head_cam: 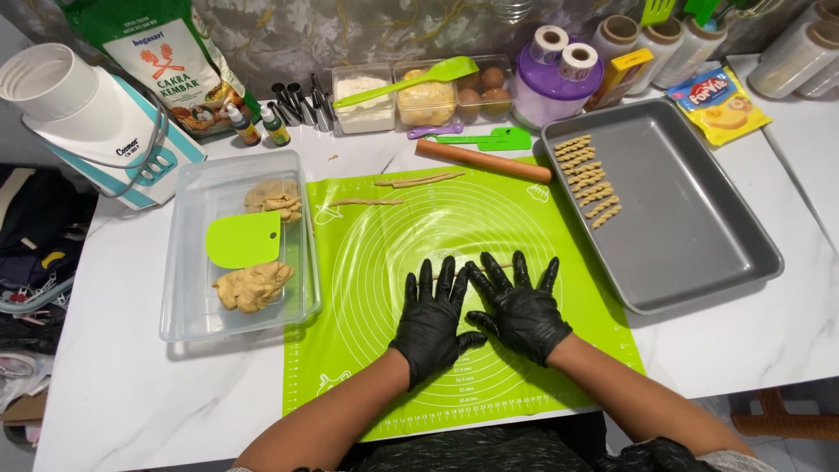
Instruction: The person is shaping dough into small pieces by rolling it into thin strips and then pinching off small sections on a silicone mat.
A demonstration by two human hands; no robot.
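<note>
- Two gloved hands, left hand (431, 315) & right hand (519, 306), flat, fingers spread, side by side, pressing a thin dough rope (476, 267) on green mat (367, 262).
- Rope mostly hidden under fingers, mat centre.
- Twisted dough sticks (589, 179) on grey tray (690, 227), right.

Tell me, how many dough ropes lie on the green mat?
4. Two long ropes lie together at the mat's far edge, one lies just left below them, and one shows under the gloved hands, mostly hidden.

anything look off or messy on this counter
Nothing is spilled or damaged. The only loose bits: small dough crumbs on the white counter beyond the green mat, and the green spatula lies slanted across the tubs.
</note>
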